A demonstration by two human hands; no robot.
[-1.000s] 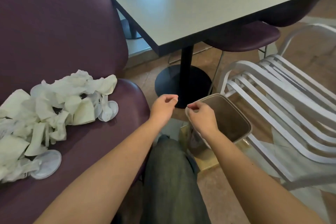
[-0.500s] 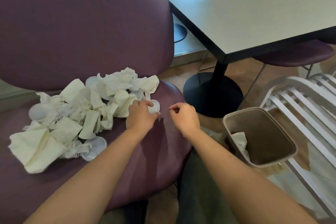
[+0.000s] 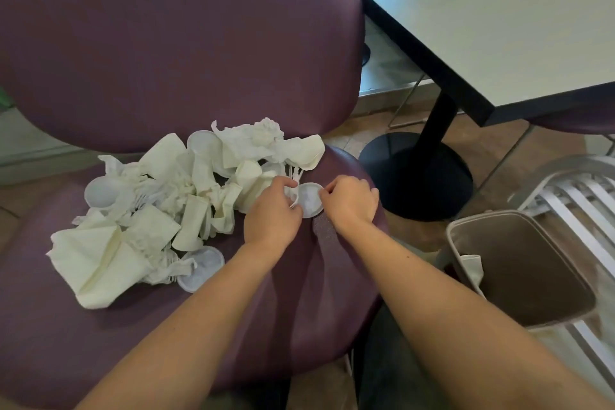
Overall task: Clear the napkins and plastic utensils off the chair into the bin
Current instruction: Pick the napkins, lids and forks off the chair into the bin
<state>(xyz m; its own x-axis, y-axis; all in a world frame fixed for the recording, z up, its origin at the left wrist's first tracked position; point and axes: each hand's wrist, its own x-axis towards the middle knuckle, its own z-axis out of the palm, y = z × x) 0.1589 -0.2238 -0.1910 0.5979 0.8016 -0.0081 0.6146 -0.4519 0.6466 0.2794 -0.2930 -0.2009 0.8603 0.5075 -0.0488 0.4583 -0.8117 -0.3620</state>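
A thin plastic utensil (image 3: 294,194) is pinched by the left hand (image 3: 271,210). The right hand (image 3: 349,201), fingers curled, is set at the edge of a round lid (image 3: 310,200); whether the lid is gripped cannot be told. Both pieces are judged light, slippery and best taken by an edge.

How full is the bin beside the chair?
Nearly empty: the bin shows its bare brown inside, with one white napkin against its near-left wall.
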